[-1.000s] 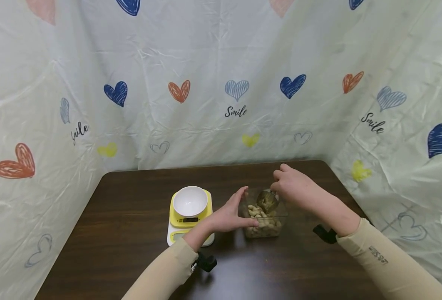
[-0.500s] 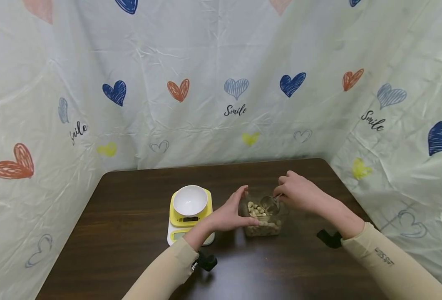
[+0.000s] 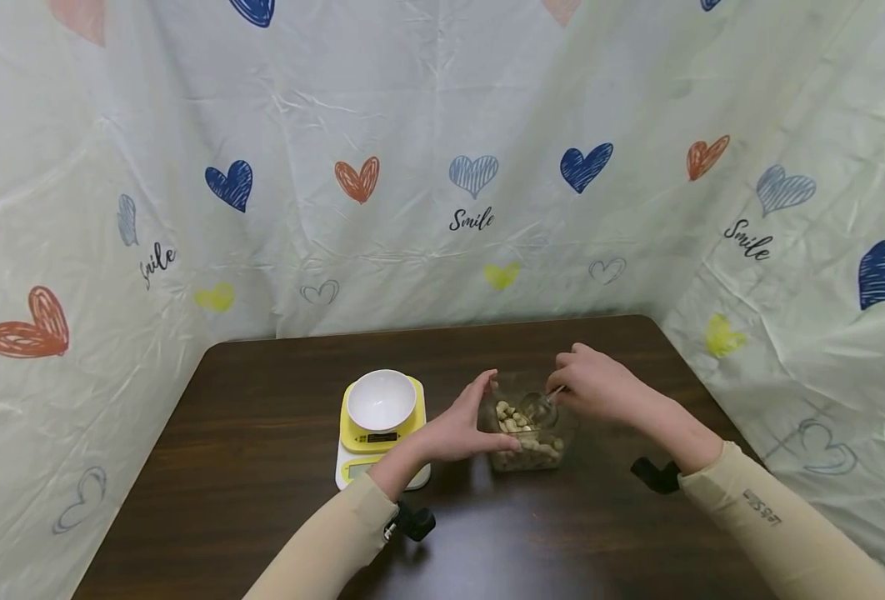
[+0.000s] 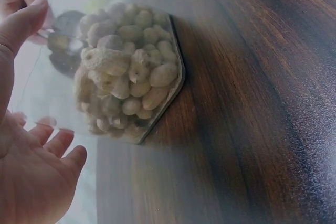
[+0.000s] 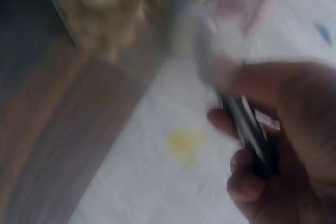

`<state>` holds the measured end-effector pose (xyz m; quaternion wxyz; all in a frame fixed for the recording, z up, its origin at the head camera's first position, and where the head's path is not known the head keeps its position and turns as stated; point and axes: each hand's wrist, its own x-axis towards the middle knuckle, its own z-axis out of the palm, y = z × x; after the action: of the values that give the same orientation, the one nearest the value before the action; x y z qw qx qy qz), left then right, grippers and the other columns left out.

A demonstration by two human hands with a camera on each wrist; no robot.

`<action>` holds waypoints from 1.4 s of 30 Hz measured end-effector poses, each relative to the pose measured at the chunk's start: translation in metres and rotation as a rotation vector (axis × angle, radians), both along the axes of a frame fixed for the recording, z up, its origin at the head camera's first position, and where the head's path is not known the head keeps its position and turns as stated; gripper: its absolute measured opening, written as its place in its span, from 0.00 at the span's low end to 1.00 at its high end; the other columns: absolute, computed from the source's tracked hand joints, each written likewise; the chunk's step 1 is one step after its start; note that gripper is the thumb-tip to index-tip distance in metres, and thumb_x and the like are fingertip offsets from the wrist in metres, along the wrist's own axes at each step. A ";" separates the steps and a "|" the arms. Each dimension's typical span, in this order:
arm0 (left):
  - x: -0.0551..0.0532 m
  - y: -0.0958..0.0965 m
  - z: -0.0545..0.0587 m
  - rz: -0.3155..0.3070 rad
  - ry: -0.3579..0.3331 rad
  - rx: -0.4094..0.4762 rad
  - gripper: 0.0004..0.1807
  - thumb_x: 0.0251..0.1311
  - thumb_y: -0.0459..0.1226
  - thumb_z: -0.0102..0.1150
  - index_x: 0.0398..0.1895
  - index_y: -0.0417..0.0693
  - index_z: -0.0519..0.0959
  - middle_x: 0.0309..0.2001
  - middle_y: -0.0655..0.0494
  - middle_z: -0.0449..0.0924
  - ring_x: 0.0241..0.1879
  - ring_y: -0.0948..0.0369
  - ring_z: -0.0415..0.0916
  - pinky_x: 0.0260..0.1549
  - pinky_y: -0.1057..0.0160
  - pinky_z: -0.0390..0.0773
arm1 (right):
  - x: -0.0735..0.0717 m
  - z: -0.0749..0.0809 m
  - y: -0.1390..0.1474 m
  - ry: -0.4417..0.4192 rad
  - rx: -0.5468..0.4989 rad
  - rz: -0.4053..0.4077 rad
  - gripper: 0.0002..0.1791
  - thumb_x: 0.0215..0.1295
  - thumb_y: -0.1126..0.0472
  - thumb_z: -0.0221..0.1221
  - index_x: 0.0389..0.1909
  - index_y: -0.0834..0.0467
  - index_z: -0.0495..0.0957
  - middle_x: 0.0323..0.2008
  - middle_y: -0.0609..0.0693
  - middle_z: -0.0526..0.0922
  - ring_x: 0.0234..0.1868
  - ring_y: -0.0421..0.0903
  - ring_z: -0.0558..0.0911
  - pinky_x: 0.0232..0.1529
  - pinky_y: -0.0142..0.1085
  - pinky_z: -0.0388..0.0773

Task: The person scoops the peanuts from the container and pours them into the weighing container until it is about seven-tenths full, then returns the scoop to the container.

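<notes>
A clear square container (image 3: 555,433) holds unshelled peanuts (image 3: 513,418), also seen through its wall in the left wrist view. My left hand (image 3: 453,429) holds its near left side, thumb along the front wall and fingers spread toward the far left corner. My right hand (image 3: 600,385) grips the handle of a metal scoop (image 3: 538,409), whose round bowl sits among the peanuts on the container's right side. In the blurred right wrist view, the fingers wrap around the dark, shiny handle (image 5: 247,129).
A yellow and white kitchen scale (image 3: 407,429) stands left of the container, bearing a white bowl (image 3: 381,402). My left forearm crosses its lower right corner. The dark wooden table (image 3: 262,467) ends at a white curtain (image 3: 412,100) printed with hearts.
My right hand has shifted slightly right and down, and the scoop's bowl has tilted and sunk lower into the peanuts. My left hand stays in place on the container.
</notes>
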<state>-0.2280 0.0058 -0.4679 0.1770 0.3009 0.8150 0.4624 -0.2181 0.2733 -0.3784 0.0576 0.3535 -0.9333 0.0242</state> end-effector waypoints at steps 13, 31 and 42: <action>0.001 0.000 0.003 -0.003 -0.002 -0.003 0.61 0.57 0.59 0.72 0.83 0.65 0.38 0.77 0.59 0.51 0.77 0.61 0.48 0.70 0.49 0.60 | 0.003 -0.014 -0.015 0.179 0.016 0.036 0.05 0.55 0.63 0.76 0.31 0.53 0.89 0.31 0.45 0.74 0.31 0.44 0.62 0.33 0.36 0.68; 0.001 0.001 0.000 -0.005 0.018 -0.004 0.61 0.58 0.58 0.71 0.84 0.61 0.38 0.78 0.55 0.51 0.77 0.58 0.50 0.70 0.50 0.61 | -0.012 -0.020 0.001 -0.093 -0.089 0.008 0.06 0.62 0.59 0.72 0.39 0.50 0.89 0.36 0.42 0.76 0.36 0.42 0.67 0.38 0.39 0.71; 0.000 0.002 0.000 0.001 0.011 -0.011 0.61 0.57 0.59 0.71 0.83 0.65 0.39 0.77 0.57 0.52 0.75 0.60 0.52 0.69 0.49 0.62 | -0.020 -0.011 0.015 -0.224 -0.207 -0.044 0.05 0.65 0.58 0.71 0.40 0.46 0.88 0.38 0.39 0.76 0.39 0.42 0.69 0.41 0.41 0.70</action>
<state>-0.2284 0.0075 -0.4682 0.1739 0.3020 0.8186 0.4565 -0.2378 0.2879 -0.3894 -0.0104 0.3204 -0.9339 0.1582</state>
